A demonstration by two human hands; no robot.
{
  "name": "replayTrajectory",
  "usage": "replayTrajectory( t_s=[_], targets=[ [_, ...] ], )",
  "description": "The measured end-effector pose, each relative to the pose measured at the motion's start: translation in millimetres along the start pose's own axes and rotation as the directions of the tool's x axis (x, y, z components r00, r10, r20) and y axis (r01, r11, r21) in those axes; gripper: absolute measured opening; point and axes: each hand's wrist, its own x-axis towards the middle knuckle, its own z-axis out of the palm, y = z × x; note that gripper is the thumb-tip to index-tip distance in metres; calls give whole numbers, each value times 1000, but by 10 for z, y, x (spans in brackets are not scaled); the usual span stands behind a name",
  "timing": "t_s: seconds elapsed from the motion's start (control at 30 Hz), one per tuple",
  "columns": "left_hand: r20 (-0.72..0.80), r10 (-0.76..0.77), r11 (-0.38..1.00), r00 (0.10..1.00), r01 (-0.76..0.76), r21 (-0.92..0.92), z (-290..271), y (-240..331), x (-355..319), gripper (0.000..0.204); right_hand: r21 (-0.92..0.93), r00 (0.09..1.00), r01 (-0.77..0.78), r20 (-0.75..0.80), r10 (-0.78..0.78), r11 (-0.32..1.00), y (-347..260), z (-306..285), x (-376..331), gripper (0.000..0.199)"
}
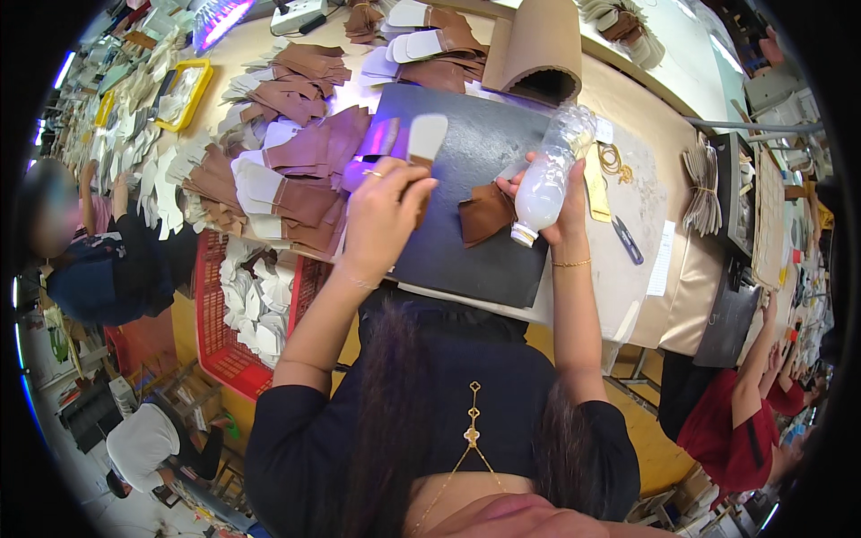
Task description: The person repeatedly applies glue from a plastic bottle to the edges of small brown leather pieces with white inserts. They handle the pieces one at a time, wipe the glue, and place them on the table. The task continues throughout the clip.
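Hands first: your right hand is wrapped tight around a clear plastic bottle holding white liquid, tipped so its cap end points down toward the dark work board. The cap hangs just beside a brown leather piece lying flat on that board, close to your right thumb. Whether the cap touches the leather, you cannot tell from this view.

Your left hand is closed, fingers curled in, with a ring showing on one finger. It grips something small at the upper left part of the board; a pale, shoe-sole-shaped piece sits right above your knuckles, but the hand hides what exactly is pinched, so that cannot be told.

To the left of the board lies a heap of brown and white cut pieces, spreading up the table. Below the table edge on your left stands a red basket filled with white cutouts. On the paper-covered table to the right of the board rest a small blue snipper and a coil of yellow cord. At the far end sits a curved roll of brown cardboard.
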Motion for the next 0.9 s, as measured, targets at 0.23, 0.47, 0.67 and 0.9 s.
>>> replayTrajectory(
  t_s=[0.23, 0.47, 0.67, 0.9],
  targets=[
    [317, 73, 745, 946, 160, -647, 247, 193, 108, 26, 504, 922, -96, 370, -114, 858, -173, -92, -37, 95],
    [672, -86, 864, 736, 390, -317, 797, -64, 175, 37, 434, 860, 209, 346, -376, 876, -783, -206, -653, 88],
    [700, 38, 907, 714, 269, -323, 626, -275, 285, 45, 172, 893, 368, 210, -399, 914, -759, -86, -798, 93],
    [567, -197, 977, 800, 208, 45, 646, -238, 244, 51, -212, 850, 514, -7, -527, 831, -588, 206, -679, 95]
  ],
)
